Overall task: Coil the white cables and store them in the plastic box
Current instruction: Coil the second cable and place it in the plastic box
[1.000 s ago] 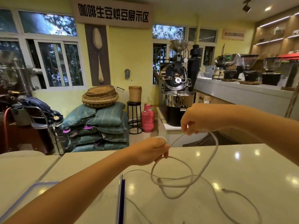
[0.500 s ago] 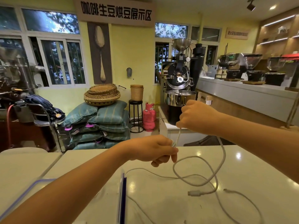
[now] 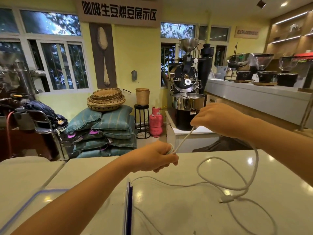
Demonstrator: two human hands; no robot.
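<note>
Plastic box [image 3: 33, 199] cut by bottom edge; thin cable [image 3: 264, 216] too.

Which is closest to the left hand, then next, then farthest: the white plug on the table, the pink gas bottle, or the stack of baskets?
Measured from the left hand in the head view:
1. Pink gas bottle, on the floor just past the table, behind the hand.
2. White plug, lying on the table to the right, nearer the person.
3. Stack of baskets, on the sacks to the left, far back by the wall.
</note>
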